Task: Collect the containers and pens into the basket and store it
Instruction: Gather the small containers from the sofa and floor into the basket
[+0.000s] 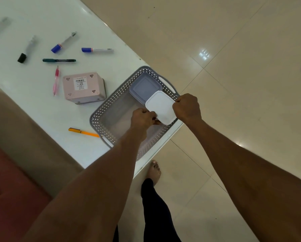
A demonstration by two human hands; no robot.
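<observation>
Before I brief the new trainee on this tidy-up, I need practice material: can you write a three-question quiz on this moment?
1. True or false: the pink box is already inside the grey basket.
2. Which thing do the left hand and the right hand grip together?
A. the orange pen
B. the white container
C. the pink pen
3. Fill in: the grey-lidded container lies in the basket's ____ end, by the handle.

Key: 1 false, it stands on the table beside the basket. 2 B. 3 far.
</observation>
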